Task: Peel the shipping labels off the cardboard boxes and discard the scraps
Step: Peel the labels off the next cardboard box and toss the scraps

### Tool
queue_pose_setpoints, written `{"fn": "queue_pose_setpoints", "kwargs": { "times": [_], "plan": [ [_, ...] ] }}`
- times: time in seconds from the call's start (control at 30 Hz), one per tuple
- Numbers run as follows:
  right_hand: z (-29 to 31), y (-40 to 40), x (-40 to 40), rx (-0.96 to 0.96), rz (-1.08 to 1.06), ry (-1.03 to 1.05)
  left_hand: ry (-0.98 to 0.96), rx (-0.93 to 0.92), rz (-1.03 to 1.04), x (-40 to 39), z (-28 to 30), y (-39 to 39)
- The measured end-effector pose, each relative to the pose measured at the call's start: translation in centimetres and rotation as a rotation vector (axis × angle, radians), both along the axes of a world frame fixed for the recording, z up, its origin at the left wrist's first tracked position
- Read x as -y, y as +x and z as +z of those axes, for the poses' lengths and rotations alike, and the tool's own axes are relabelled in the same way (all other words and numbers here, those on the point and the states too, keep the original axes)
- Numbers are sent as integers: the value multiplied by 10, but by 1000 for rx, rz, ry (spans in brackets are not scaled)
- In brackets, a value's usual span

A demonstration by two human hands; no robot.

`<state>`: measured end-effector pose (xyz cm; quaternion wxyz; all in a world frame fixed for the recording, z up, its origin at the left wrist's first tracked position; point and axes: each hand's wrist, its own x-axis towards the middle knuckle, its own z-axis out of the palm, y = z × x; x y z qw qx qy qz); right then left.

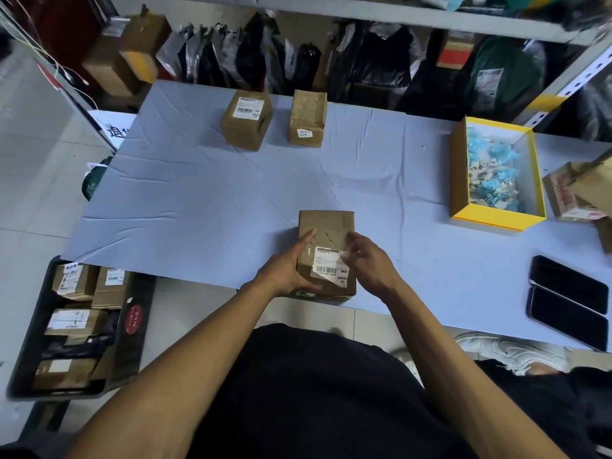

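A brown cardboard box [326, 226] stands at the near edge of the table, with a white shipping label [329, 268] on its top. My left hand [288, 270] grips the box's left side. My right hand [371, 265] rests at the label's right edge, its fingertips pinching that edge. Two more cardboard boxes stand at the far side: one [245, 124] carries a full label, the other [307, 118] only a small sticker. A yellow-rimmed open box [496, 220] at the right holds blue and white paper scraps [493, 173].
The table is covered by a light blue sheet [198, 193]. Two dark phones [568, 301] lie at the near right. A black crate [76, 329] of labelled boxes sits on the floor at left. More cartons [579, 190] stand at the far right; shelves with bags are behind.
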<state>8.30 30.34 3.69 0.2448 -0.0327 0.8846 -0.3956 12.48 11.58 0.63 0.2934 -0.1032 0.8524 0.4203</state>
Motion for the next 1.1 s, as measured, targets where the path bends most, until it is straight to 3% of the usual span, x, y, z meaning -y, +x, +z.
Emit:
{"fn": "queue_pose_setpoints", "kwargs": {
  "times": [0.27, 0.47, 0.57, 0.63, 0.73, 0.83, 1.0, 1.1],
  "plan": [
    [-4, -1, -2, 29, -55, -53, 17, -8, 6, 0, -2, -1],
    [-3, -2, -7, -16, -324, -369, 49, -21, 59, -1, -1, 2],
    [3, -14, -5, -104, -278, -444, 37, -42, 78, -1, 1, 4],
    [2, -23, -1, -194, -77, -305, 57, -64, 89, 0, 0, 2],
    [-13, -44, 6, -335, 278, 96, 67, -110, 101, 3, -1, -7],
    [-16, -67, 17, -348, 518, 416, 45, -146, 109, -1, 3, -13],
    [0, -91, 35, -323, 861, 575, 2, -140, 239, -8, -1, -8],
    [6, -98, 44, -316, 911, 641, 91, -38, 381, -15, -9, 4]
  ]
}}
